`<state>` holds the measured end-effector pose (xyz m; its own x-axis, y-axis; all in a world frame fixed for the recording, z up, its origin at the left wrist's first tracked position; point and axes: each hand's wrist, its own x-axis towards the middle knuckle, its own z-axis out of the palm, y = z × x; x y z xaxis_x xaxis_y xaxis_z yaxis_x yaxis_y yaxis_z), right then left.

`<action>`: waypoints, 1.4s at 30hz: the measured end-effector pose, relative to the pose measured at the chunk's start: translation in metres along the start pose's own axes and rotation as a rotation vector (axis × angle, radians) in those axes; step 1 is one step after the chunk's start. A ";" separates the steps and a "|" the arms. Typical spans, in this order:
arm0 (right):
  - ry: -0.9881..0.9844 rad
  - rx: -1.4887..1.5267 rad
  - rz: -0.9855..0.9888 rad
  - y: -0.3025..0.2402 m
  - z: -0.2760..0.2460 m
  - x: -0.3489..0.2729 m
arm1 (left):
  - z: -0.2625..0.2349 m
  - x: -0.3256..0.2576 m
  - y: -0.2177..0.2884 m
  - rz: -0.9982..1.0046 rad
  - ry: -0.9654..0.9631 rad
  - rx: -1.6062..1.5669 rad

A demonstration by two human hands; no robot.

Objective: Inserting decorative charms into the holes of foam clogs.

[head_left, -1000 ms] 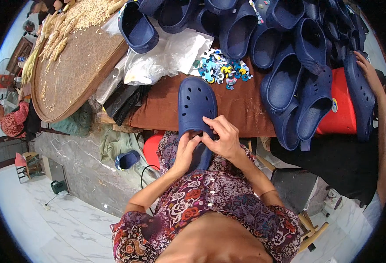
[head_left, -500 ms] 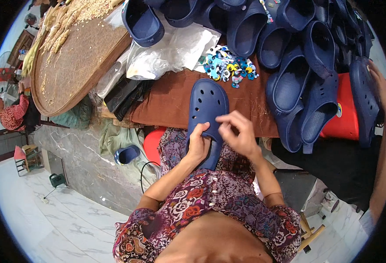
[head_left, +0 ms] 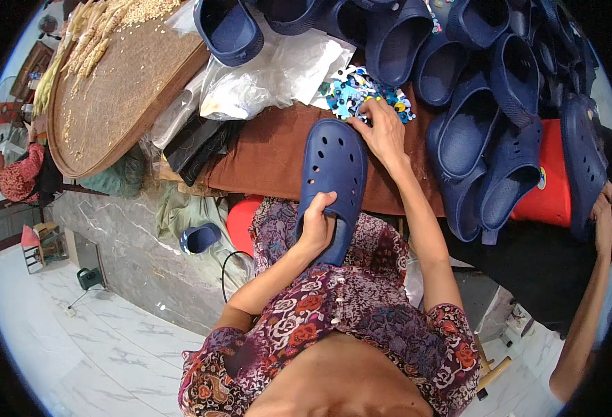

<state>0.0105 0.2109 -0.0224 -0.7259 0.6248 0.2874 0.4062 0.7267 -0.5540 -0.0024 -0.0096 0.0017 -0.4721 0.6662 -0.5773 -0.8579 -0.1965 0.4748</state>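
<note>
My left hand (head_left: 318,226) grips the heel end of a navy blue clog (head_left: 332,174) that lies toe-forward on a brown cloth (head_left: 264,163) over my lap. My right hand (head_left: 384,132) stretches forward past the clog's toe and rests on a heap of small colourful shoe charms (head_left: 351,90). Whether its fingers pinch a charm is hidden.
Many navy clogs (head_left: 483,132) are piled to the right and along the far edge. A round woven tray (head_left: 122,90) with grain sits at the left, beside clear plastic bags (head_left: 278,69). Another person's arm (head_left: 591,292) is at the right edge. A red stool (head_left: 556,194) stands under the clogs.
My right hand left the clog's heel and reached forward to the charm heap. My left hand kept hold of the clog, which shifted slightly.
</note>
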 end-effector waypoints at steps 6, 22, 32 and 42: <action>0.001 0.060 0.089 0.003 -0.009 -0.008 | -0.008 0.005 -0.004 -0.032 -0.001 -0.013; -0.032 0.225 -0.074 -0.034 -0.048 -0.055 | 0.008 0.007 0.004 -0.069 -0.078 -0.005; -0.044 0.090 -0.187 -0.036 -0.039 -0.051 | 0.010 0.006 0.004 -0.037 -0.111 -0.058; 0.039 -0.046 -0.299 -0.038 -0.032 -0.050 | 0.007 0.007 0.002 -0.057 -0.114 -0.083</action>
<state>0.0485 0.1611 0.0094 -0.7958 0.3911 0.4623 0.2029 0.8915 -0.4050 -0.0057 -0.0005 0.0027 -0.4005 0.7542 -0.5204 -0.8985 -0.2119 0.3845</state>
